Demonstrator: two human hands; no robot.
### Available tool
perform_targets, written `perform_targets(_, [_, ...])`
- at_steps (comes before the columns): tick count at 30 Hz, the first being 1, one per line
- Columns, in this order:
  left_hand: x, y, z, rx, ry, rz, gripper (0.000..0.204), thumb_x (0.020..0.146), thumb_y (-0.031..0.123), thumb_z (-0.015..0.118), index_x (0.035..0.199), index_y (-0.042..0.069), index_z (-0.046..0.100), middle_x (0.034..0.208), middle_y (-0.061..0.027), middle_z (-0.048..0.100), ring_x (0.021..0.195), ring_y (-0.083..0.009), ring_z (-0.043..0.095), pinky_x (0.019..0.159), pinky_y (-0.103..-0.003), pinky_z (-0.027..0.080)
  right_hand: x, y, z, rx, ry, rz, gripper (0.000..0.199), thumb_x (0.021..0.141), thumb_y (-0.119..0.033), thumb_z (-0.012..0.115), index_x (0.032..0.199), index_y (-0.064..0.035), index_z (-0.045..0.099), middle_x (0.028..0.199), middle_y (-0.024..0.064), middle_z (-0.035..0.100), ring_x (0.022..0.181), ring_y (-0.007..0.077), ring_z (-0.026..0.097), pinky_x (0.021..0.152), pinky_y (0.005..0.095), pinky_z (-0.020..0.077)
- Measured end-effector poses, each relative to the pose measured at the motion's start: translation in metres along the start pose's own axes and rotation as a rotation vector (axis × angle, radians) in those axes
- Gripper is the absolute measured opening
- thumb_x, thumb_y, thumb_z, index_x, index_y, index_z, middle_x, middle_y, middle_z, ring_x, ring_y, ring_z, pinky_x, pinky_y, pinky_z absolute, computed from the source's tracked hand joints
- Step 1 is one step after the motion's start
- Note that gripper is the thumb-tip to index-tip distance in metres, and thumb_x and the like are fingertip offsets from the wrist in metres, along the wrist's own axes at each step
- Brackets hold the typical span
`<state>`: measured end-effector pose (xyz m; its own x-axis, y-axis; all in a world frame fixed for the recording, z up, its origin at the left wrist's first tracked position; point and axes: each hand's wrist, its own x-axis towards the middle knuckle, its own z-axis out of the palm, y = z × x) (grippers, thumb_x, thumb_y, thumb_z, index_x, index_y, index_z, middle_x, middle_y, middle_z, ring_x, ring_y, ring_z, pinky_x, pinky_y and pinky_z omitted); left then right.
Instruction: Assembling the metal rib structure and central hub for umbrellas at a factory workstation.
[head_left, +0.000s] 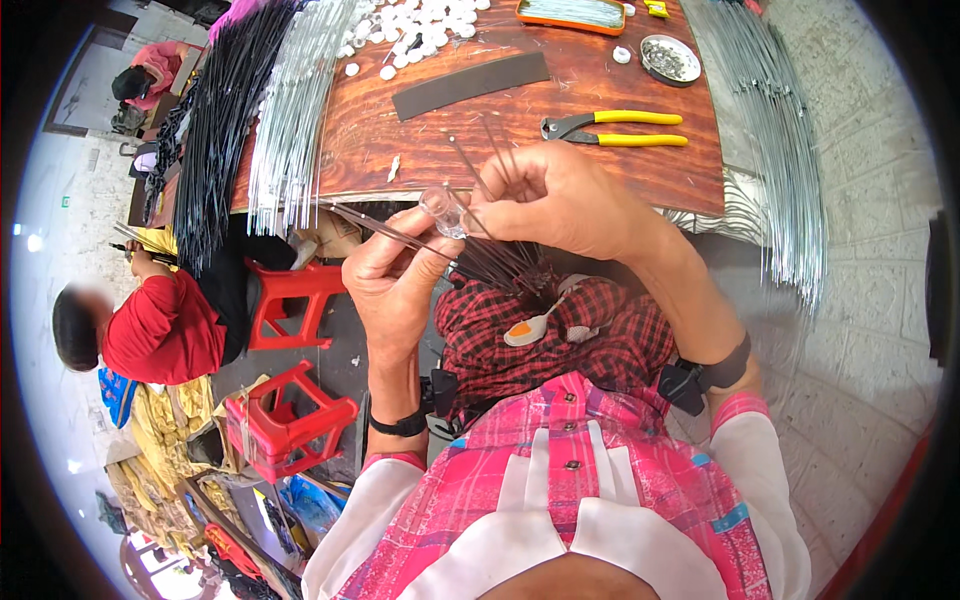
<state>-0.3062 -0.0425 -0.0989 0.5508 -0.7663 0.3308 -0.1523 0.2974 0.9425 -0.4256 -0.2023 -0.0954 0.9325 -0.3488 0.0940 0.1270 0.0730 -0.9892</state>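
Observation:
Over my lap, my left hand (395, 285) pinches a small clear, cup-like piece (443, 208) between thumb and fingers. Thin dark rods (385, 228) also run through that hand and point left. My right hand (575, 205) is closed on thin dark rods (462, 155) that stick up past its fingers. Its fingertips meet the clear piece at the right side; whether a rod enters it, I cannot tell. Below both hands, a bundle of dark rods (510, 268) rests on the red-and-black checked cloth (490, 345). A spoon with something orange in it (528, 331) lies on that cloth.
Yellow-handled pincers (630, 118), a dark flat strip (470, 85), white caps (425, 35) and a dish of small bits (670, 60) are on the wooden table (350, 150). Bundled wires (290, 120) overhang its left edge. A person in red (165, 330) sits left, near red stools (290, 420).

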Motion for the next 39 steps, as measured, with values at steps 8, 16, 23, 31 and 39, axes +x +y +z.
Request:
perform_targets(8, [-0.001, -0.005, 0.012, 0.223, 0.147, 0.027, 0.033, 0.078, -0.005, 0.073, 0.11, -0.006, 0.066, 0.092, -0.0068, 0.068, 0.081, -0.0084, 0.06, 0.074, -0.023, 0.049, 0.006, -0.02, 0.021, -0.45, 0.355, -0.03, 0.027, 0.07, -0.021, 0.064, 0.059, 0.001, 0.053, 0.051, 0.0115, 0.05, 0.049, 0.0151, 0.047, 0.048, 0.034, 0.0405])
perform_targets(16, [-0.004, -0.005, 0.01, 0.045, 0.205, 0.001, 0.034, 0.078, -0.006, 0.072, 0.11, -0.007, 0.065, 0.092, -0.0078, 0.068, 0.081, -0.0097, 0.062, 0.072, -0.022, 0.05, 0.005, 0.007, 0.019, 0.001, 0.195, 0.009, 0.018, 0.088, -0.017, 0.062, 0.079, -0.0023, 0.058, 0.071, -0.0019, 0.055, 0.066, 0.0058, 0.051, 0.06, 0.0254, 0.0441])
perform_targets(23, [-0.005, -0.001, 0.005, 0.051, 0.129, -0.06, 0.035, 0.077, -0.007, 0.072, 0.111, -0.008, 0.064, 0.093, -0.0095, 0.069, 0.082, -0.0111, 0.063, 0.072, -0.023, 0.052, -0.009, 0.014, 0.005, 0.215, -0.046, -0.031, 0.024, 0.085, -0.018, 0.072, 0.099, -0.0033, 0.059, 0.089, -0.0007, 0.06, 0.081, 0.0068, 0.057, 0.075, 0.0237, 0.0473])
perform_targets(31, [-0.001, -0.002, 0.007, 0.016, 0.148, -0.09, 0.034, 0.076, -0.006, 0.073, 0.109, -0.008, 0.065, 0.09, -0.0092, 0.069, 0.079, -0.0118, 0.064, 0.07, -0.022, 0.053, -0.003, 0.012, -0.006, 0.035, -0.138, 0.02, 0.027, 0.083, -0.013, 0.073, 0.102, -0.0022, 0.06, 0.093, 0.0008, 0.063, 0.088, 0.0077, 0.06, 0.08, 0.0245, 0.0491])
perform_targets(39, [0.005, 0.001, 0.007, 0.011, 0.144, -0.156, 0.033, 0.076, -0.005, 0.073, 0.108, -0.009, 0.063, 0.09, -0.0113, 0.069, 0.08, -0.0139, 0.066, 0.071, -0.024, 0.054, 0.003, 0.002, -0.014, -0.209, -0.163, -0.02, 0.029, 0.08, -0.021, 0.074, 0.097, 0.0004, 0.064, 0.08, 0.0018, 0.064, 0.075, 0.0067, 0.057, 0.068, 0.0244, 0.0463])
